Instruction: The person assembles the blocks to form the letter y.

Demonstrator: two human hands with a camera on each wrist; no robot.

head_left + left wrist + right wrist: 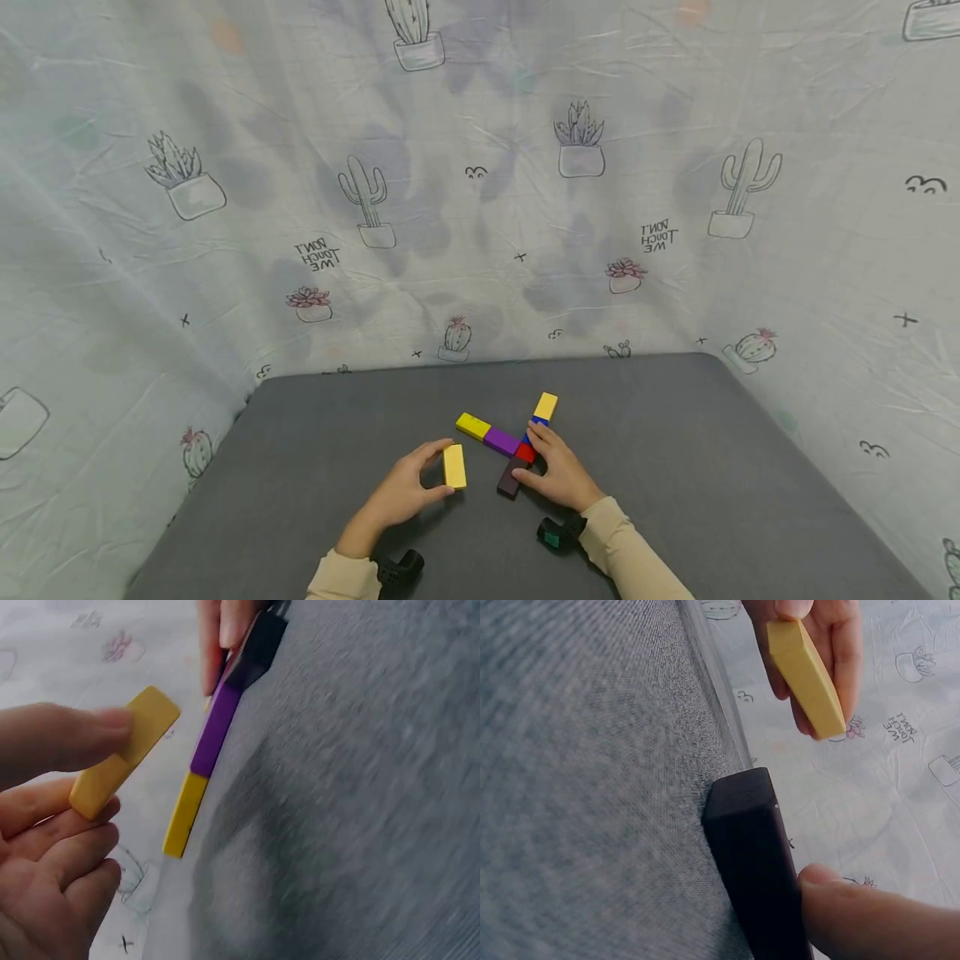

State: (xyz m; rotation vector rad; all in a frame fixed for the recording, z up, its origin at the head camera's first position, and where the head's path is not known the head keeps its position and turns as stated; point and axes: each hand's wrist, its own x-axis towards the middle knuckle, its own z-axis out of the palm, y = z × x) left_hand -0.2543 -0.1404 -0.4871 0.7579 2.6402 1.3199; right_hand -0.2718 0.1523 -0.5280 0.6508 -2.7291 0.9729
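My left hand [401, 492] pinches a light yellow block [453, 467] between thumb and fingers, held up off the table. To its right, several blocks lie flat in a branching shape. One arm is a bright yellow block [472, 427] and a purple block [502, 442]. The other line has a pale yellow block [546, 407], a blue block [537, 421], a red block [526, 453] and a black block [510, 481]. My right hand [561, 473] rests along that line, thumb touching the black block and fingertips at the blue one, partly hiding it.
A dark grey table [337, 425] lies beneath the blocks. Behind and beside it hangs a pale curtain [480, 217] printed with cacti. Black wrist devices, one on the left wrist [401, 568] and one on the right wrist [561, 533], sit below the hands.
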